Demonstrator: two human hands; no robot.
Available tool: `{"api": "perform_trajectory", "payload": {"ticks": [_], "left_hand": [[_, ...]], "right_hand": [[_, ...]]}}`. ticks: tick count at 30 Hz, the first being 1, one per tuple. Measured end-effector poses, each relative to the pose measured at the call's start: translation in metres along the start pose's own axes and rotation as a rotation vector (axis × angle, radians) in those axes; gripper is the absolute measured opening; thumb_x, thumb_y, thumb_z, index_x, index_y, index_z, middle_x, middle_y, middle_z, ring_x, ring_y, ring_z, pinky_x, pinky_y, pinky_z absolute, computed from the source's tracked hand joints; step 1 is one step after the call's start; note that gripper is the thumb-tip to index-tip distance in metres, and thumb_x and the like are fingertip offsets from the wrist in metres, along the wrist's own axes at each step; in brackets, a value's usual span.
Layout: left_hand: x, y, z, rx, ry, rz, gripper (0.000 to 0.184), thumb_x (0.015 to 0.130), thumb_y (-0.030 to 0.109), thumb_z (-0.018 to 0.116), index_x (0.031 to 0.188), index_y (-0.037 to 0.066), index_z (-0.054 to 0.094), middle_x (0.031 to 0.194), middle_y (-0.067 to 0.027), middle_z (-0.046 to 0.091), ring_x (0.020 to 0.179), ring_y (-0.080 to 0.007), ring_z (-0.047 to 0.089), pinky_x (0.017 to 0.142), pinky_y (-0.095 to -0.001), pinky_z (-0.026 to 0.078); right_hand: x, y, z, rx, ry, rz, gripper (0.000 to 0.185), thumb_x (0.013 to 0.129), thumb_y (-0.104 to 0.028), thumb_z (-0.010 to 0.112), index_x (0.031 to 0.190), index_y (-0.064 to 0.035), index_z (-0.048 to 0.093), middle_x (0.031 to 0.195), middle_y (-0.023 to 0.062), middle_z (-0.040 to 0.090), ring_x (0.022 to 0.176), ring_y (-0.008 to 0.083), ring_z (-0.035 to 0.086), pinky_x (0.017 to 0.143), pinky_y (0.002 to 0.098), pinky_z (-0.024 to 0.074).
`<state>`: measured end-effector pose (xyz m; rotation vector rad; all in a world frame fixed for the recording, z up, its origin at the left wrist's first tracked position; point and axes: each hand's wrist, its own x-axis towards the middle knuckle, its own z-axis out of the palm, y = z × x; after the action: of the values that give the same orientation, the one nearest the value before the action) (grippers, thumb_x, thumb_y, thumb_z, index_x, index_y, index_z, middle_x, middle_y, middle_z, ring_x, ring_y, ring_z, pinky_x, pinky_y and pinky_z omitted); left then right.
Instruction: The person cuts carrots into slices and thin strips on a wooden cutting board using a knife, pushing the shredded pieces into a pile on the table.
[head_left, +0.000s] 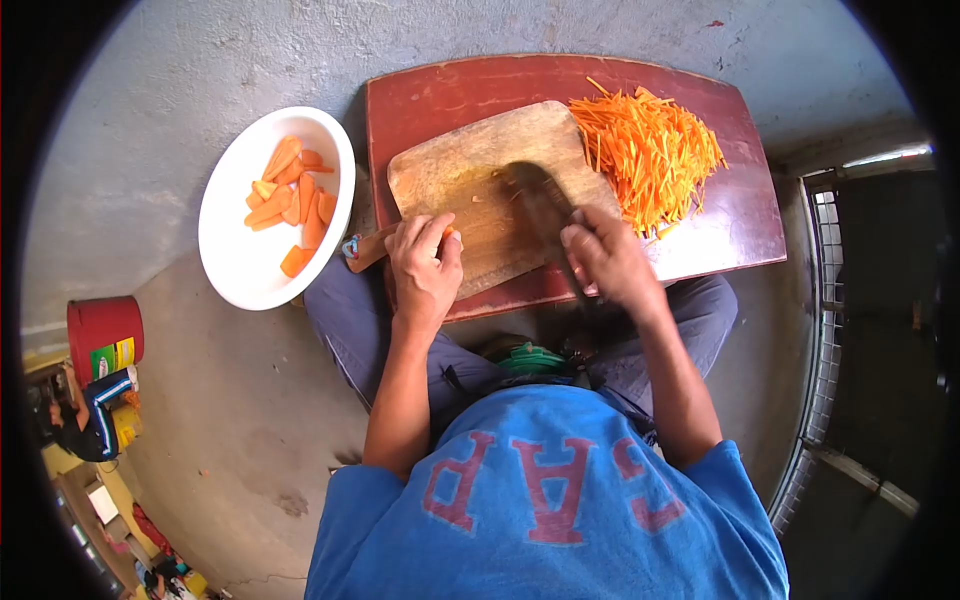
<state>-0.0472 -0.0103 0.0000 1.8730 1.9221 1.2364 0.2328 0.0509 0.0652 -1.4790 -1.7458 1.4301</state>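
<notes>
A wooden cutting board [500,150] lies at a slant on a low red table [440,90]. My left hand [425,265] rests over the board's near left part, its fingers curled around a small carrot piece [450,232] that is mostly hidden. The board's handle [370,248] sticks out left of this hand. My right hand [610,258] is closed on a knife [540,195], whose dark, broad blade is blurred by motion over the middle of the board. A heap of shredded carrot [650,155] sits on the table, against the board's right side.
On the left stands a white basin [225,220] with several peeled carrot pieces [290,190] in it. A wall rises behind the table. Farther left are a red bucket [105,335] and another person [95,415]. A dark door with a mesh panel [825,330] is at right.
</notes>
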Motion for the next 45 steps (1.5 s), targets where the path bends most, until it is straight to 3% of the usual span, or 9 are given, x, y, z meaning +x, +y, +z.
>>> {"api": "perform_trajectory", "payload": {"ticks": [9, 13, 14, 18, 19, 26, 33, 42, 45], "left_hand": [[-0.001, 0.007, 0.01, -0.032, 0.046, 0.044, 0.024, 0.091, 0.002, 0.084, 0.115, 0.003, 0.082, 0.108, -0.0115, 0.074, 0.106, -0.0322, 0.072, 0.101, -0.0442, 0.052], [-0.004, -0.002, 0.016, -0.046, 0.058, 0.061, 0.024, 0.09, 0.001, 0.084, 0.113, 0.003, 0.082, 0.11, -0.0119, 0.074, 0.105, -0.0322, 0.072, 0.099, -0.0441, 0.053], [-0.004, -0.001, 0.016, -0.035, 0.063, 0.073, 0.024, 0.09, 0.001, 0.083, 0.113, 0.002, 0.082, 0.11, -0.012, 0.074, 0.104, -0.0322, 0.072, 0.099, -0.0442, 0.053], [-0.005, 0.001, 0.015, 0.015, 0.055, 0.085, 0.023, 0.09, 0.0, 0.083, 0.113, 0.002, 0.082, 0.112, -0.0122, 0.074, 0.105, -0.0326, 0.072, 0.099, -0.0443, 0.053], [-0.005, 0.004, 0.014, 0.004, 0.049, 0.081, 0.022, 0.091, 0.001, 0.082, 0.113, 0.002, 0.082, 0.112, -0.0123, 0.074, 0.107, -0.0331, 0.071, 0.099, -0.0445, 0.052], [-0.006, 0.003, 0.017, 0.029, 0.047, 0.102, 0.022, 0.091, 0.002, 0.082, 0.113, 0.003, 0.082, 0.112, -0.0114, 0.072, 0.11, -0.0334, 0.068, 0.102, -0.0478, 0.049], [-0.006, 0.004, 0.018, 0.052, 0.032, 0.088, 0.021, 0.092, 0.003, 0.081, 0.112, 0.004, 0.082, 0.113, -0.0105, 0.07, 0.112, -0.0334, 0.067, 0.104, -0.049, 0.047], [-0.006, 0.007, 0.017, 0.047, 0.041, 0.097, 0.02, 0.092, 0.002, 0.08, 0.112, 0.003, 0.082, 0.111, -0.0113, 0.07, 0.111, -0.0328, 0.068, 0.103, -0.0475, 0.047], [-0.007, 0.0, 0.021, 0.029, 0.045, 0.092, 0.022, 0.091, 0.003, 0.08, 0.113, 0.006, 0.082, 0.112, -0.0096, 0.07, 0.112, -0.0318, 0.067, 0.103, -0.0493, 0.045]], "right_hand": [[0.001, -0.004, -0.034, 0.031, 0.199, -0.043, 0.018, 0.111, -0.017, 0.065, 0.111, 0.0015, 0.067, 0.075, 0.0011, 0.062, 0.064, 0.0101, 0.06, 0.056, 0.0332, 0.0472], [-0.002, -0.02, 0.031, 0.005, -0.019, -0.122, 0.032, 0.108, -0.024, 0.071, 0.121, 0.0054, 0.071, 0.104, 0.0262, 0.078, 0.097, 0.0355, 0.076, 0.092, 0.0496, 0.0583], [0.004, -0.012, 0.048, 0.02, -0.011, -0.29, 0.018, 0.113, -0.019, 0.067, 0.11, -0.0008, 0.066, 0.075, 0.0028, 0.063, 0.059, 0.0113, 0.061, 0.052, 0.0354, 0.0498], [0.014, -0.03, 0.018, 0.105, -0.19, -0.012, 0.02, 0.114, -0.019, 0.064, 0.103, -0.0014, 0.063, 0.071, 0.0044, 0.062, 0.056, 0.0132, 0.063, 0.05, 0.0346, 0.0491], [0.028, -0.003, 0.013, 0.04, -0.083, -0.158, 0.019, 0.114, -0.017, 0.063, 0.103, -0.0016, 0.063, 0.07, 0.0042, 0.061, 0.051, 0.0128, 0.062, 0.044, 0.0326, 0.0455], [0.079, 0.04, -0.116, -0.079, 0.124, -0.075, 0.027, 0.108, -0.023, 0.067, 0.1, 0.0019, 0.071, 0.074, 0.0129, 0.07, 0.065, 0.0217, 0.071, 0.062, 0.0441, 0.0577], [0.08, 0.041, -0.134, -0.335, 0.228, -0.124, 0.029, 0.105, -0.024, 0.068, 0.109, 0.0038, 0.074, 0.079, 0.0221, 0.073, 0.068, 0.0315, 0.074, 0.069, 0.0472, 0.0593], [0.08, 0.054, -0.178, -0.308, 0.293, -0.072, 0.029, 0.105, -0.025, 0.069, 0.108, 0.0032, 0.075, 0.077, 0.0176, 0.072, 0.069, 0.0264, 0.074, 0.067, 0.0465, 0.0583], [0.068, 0.059, -0.197, -0.237, 0.424, -0.186, 0.025, 0.109, -0.022, 0.07, 0.107, 0.0018, 0.073, 0.072, 0.0098, 0.066, 0.057, 0.0173, 0.066, 0.054, 0.0404, 0.0547]]}}
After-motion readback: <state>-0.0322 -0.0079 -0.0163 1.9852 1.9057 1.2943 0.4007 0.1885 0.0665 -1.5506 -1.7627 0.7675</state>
